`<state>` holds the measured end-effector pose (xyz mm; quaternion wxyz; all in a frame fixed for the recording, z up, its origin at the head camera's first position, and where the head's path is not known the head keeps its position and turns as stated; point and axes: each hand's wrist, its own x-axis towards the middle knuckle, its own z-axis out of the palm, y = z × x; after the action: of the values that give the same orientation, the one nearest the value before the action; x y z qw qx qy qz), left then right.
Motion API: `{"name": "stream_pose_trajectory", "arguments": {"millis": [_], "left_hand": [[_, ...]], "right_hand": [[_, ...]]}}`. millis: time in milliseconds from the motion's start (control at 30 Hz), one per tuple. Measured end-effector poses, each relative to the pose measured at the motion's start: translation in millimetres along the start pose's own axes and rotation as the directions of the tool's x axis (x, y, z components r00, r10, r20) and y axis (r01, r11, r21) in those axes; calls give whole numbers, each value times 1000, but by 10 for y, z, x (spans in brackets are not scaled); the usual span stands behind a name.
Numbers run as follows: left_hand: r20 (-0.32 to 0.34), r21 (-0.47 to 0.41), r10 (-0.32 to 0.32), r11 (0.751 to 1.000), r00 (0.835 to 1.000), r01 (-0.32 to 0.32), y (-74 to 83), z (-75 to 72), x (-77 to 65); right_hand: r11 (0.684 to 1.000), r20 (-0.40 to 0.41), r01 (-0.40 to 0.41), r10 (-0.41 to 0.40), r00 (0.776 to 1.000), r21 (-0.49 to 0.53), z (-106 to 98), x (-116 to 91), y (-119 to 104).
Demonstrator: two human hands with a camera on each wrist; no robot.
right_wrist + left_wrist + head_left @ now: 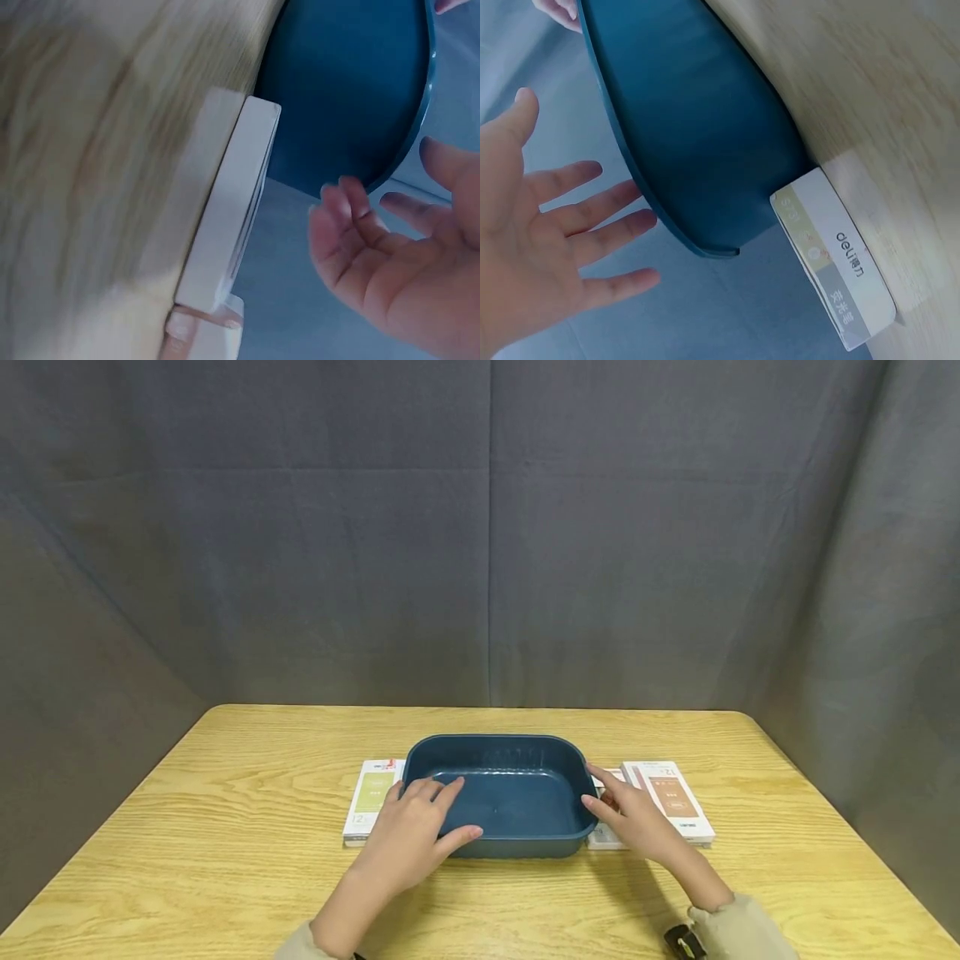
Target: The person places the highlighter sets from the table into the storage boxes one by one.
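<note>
A dark blue rectangular plastic basin [517,847] sits upright on the table. Over its left rim, my left hand [412,831] has its fingers spread and relaxed, gripping nothing; the left wrist view shows the fingertips [646,219] at the rim. By the right rim is my right hand [633,818], its fingers loosely bent and the thumb apart from them. Whether its fingertips touch the rim is unclear. A white box with a green panel [371,797], marked deli in the left wrist view, lies against the basin's left side, partly hidden.
Right of the basin lies a white box with an orange-brown panel [671,802]. Beside it, another white box [602,837] is mostly covered by the right hand and basin. The wooden table [225,827] ends at a grey curtain [480,568] behind and at both sides.
</note>
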<state>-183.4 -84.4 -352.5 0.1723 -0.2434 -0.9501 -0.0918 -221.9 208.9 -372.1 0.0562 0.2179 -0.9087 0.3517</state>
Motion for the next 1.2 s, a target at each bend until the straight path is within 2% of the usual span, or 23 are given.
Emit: {"name": "stream_pose_trajectory", "arguments": {"millis": [200,333,567,933,1200], "left_hand": [[-3,-66,-23,998,1000,23,-56,-40,-4],[-24,-97,-40,995,999,38,-93,-61,-16],[-24,-161,-99,982,995,94,-203,-115,-27],[-37,-249,-164,957,986,150,-405,-236,-48],[-16,-317,-212,928,977,196,-575,-230,-94]], "right_hand": [[986,51,-76,69,996,148,1,35,63],[960,71,-112,96,993,257,8,48,106],[913,125,-143,103,987,382,-10,54,123],[848,202,-218,134,970,484,-35,81,163],[792,242,-272,161,957,547,-11,63,190]]}}
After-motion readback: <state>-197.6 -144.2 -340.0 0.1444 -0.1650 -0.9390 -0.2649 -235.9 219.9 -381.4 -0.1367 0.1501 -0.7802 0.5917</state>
